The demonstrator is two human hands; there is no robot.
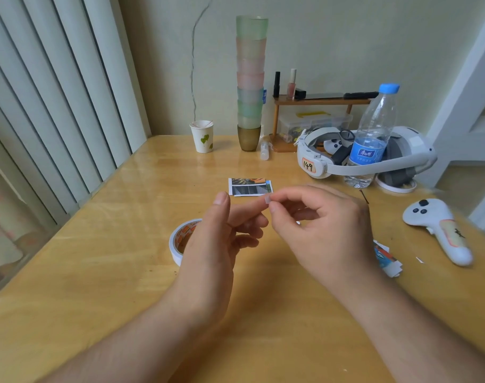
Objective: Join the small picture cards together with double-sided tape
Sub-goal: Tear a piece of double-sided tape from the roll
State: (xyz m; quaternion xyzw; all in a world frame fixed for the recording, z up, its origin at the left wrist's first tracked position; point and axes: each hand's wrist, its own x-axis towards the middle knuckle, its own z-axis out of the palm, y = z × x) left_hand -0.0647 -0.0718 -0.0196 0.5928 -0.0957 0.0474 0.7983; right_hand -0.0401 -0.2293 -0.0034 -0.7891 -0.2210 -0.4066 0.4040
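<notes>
Tape piece (266,200), small, pale and feather-light, sits pinched between thumb and forefinger of your right hand (323,230), above the desk (97,272). Your left hand (222,233) meets it with a narrow grip, fingertips at the same scrap, thumb raised. It is probably limp and sticky on both faces, so hold it by the edges only and expect it to cling to skin. Picture cards (249,186), thin, light and easily creased, lie overlapped just beyond your fingers; at least two show, the exact count being unclear. Press them flat, not by the corners. One tape roll (180,240) rests half hidden behind your left hand. One further heap of printed cards (387,259) lies beside your right wrist.
</notes>
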